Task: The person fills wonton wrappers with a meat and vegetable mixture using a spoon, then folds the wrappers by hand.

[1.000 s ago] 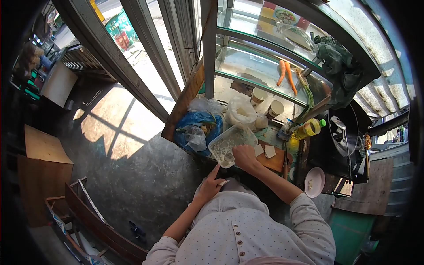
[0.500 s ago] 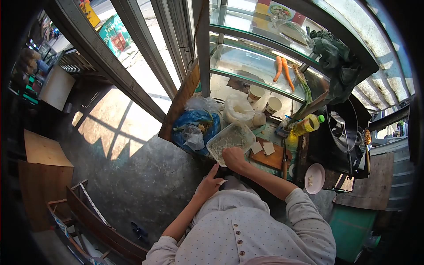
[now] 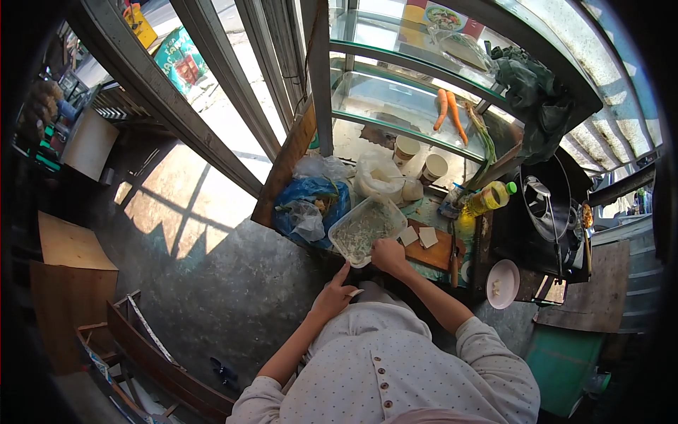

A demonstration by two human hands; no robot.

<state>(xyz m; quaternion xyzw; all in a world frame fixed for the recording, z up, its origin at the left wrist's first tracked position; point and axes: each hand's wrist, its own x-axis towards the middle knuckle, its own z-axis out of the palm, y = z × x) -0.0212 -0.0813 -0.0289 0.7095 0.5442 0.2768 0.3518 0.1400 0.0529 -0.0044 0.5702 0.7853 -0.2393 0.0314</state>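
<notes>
A clear, rectangular plastic tub [image 3: 347,227] with pale, wet-looking contents sits at the counter's front edge. At its front right corner, my right hand [image 3: 390,256] is closed with fingers curled; anything inside them is hidden. My left hand [image 3: 333,298] is just below the tub's near edge, index finger stretched up to the rim and thumb apart. Two pale square slices [image 3: 427,237] lie on a wooden cutting board [image 3: 436,256] to the right. Along the board's right side rests a knife [image 3: 454,265].
Left of the tub is a blue plastic bag [image 3: 282,215]. Behind it stand a white bag [image 3: 378,173] and two paper cups [image 3: 433,169]. A yellow oil bottle [image 3: 487,200], a dark wok [image 3: 565,205] and a pink plate [image 3: 502,297] are at right. Carrots [image 3: 441,109] lie in the glass case.
My right hand has moved from inside the tub to the right, onto its front right corner. My left hand stays at the near edge.
</notes>
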